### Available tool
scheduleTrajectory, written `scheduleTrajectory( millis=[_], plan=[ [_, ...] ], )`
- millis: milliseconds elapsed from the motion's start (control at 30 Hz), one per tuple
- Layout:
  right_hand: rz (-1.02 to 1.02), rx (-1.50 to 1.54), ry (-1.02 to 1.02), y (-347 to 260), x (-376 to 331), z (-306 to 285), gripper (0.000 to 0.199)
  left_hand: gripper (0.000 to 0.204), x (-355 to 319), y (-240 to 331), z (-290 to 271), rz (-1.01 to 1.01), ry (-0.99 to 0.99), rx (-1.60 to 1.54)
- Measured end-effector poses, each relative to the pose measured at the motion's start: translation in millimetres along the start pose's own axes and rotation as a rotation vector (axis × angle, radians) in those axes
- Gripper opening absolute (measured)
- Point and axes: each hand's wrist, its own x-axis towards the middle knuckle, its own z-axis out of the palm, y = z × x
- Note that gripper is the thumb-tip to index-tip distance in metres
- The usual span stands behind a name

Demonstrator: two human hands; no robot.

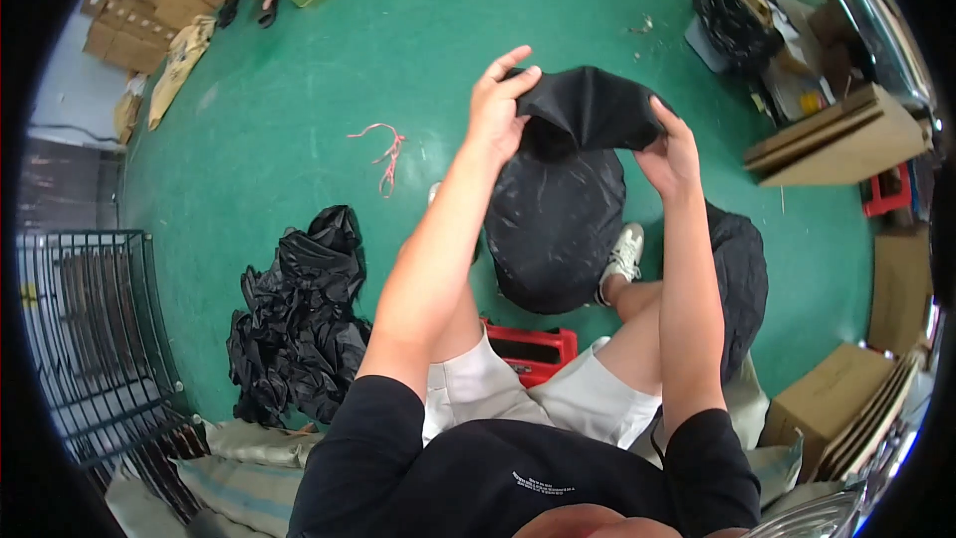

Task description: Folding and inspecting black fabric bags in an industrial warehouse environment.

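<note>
Seated person, viewed from above: both forearms extend toward 12 o'clock, elbows bent. The left hand [495,110] pinches the upper left edge of one black fabric piece [568,179], thumb and fingers closed on it; the right hand [669,151] grips its right edge – the hands apart, the cloth stretched between them and hanging above the knees. One heap of black fabric [299,319] lies at 8 o'clock on the green floor [299,90]; one red crate [533,351] sits beneath the legs; one pink cord [383,151] at 11 o'clock; one wire rack [90,329] at 9 o'clock
</note>
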Motion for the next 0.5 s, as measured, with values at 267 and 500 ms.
scheduleTrajectory(
  millis=[267,500],
  plan=[
    [-0.118,0.050,0.144,-13.2,21.7,-7.7,0.020,0.036,10.6,-16.4,8.9,-0.084,0.008,0.133],
    [-0.375,0.087,0.061,-45.0,37.2,18.6,0.015,0.031,30.1,-7.7,30.0,0.198,-0.011,0.012]
  ],
)
